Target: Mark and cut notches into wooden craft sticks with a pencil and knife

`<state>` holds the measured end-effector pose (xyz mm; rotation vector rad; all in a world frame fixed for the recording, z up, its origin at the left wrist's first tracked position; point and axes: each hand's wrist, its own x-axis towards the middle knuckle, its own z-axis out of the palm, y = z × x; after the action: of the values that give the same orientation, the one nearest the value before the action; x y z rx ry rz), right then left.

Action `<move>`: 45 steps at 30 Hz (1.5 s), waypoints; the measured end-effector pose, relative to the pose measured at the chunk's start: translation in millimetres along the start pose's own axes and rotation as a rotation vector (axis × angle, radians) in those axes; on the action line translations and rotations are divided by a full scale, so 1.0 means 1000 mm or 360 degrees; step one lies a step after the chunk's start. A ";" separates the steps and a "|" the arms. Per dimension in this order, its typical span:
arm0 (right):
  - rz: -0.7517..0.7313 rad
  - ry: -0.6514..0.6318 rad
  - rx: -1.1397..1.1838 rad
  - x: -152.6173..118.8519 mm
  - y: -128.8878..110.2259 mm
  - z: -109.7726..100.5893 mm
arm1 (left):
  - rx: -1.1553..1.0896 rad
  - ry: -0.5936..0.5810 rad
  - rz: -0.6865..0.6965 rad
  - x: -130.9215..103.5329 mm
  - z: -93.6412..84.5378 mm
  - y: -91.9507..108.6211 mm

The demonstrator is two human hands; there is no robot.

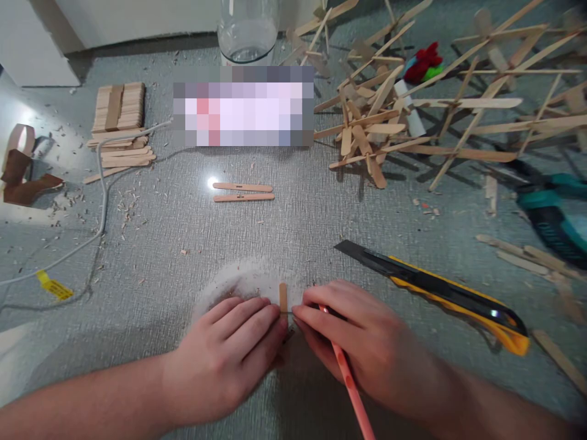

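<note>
A wooden craft stick (pixel 283 297) points away from me, between my two hands. The fingers of my left hand (pixel 243 342) are closed together and pressed against its left side, hiding its near end. My right hand (pixel 358 333) is closed, with a pink-red pencil (pixel 349 380) lodged between its fingers and slanting down toward me. Its fingertips reach close to the stick's right side. A thin dark edge runs across the stick between the fingertips; I cannot tell what it is. Two craft sticks with small dark marks, one upper (pixel 243 187) and one lower (pixel 244 197), lie farther off.
A yellow-black utility knife (pixel 426 287) lies to the right, blade out. Pliers (pixel 550 214) rest beyond it. Joined craft sticks (pixel 367 128) spread across the back right. A stick bundle (pixel 131 107), a cable (pixel 104 183) and a glass jar (pixel 247 30) are behind.
</note>
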<state>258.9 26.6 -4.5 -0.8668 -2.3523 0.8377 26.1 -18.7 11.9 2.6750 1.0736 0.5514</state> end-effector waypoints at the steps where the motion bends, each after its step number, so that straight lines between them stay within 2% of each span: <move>1: -0.0006 0.0007 -0.0001 0.001 0.000 0.000 | 0.0003 -0.0003 -0.0009 -0.001 0.001 0.001; 17: 0.0035 -0.0022 0.0016 0.002 -0.001 -0.001 | -0.0005 -0.0018 -0.0069 -0.001 0.002 0.004; 34: 0.0014 -0.0011 -0.0015 0.006 -0.002 -0.003 | -0.0044 -0.0082 -0.0037 -0.005 0.007 0.004; 45: 0.0039 -0.0013 0.0010 0.006 -0.001 -0.002 | -0.0035 -0.0041 -0.0026 -0.004 0.007 0.004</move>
<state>256.0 30.5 -0.6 -0.8930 -2.3492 0.8600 28.4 -24.8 5.9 2.6447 1.0751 0.5214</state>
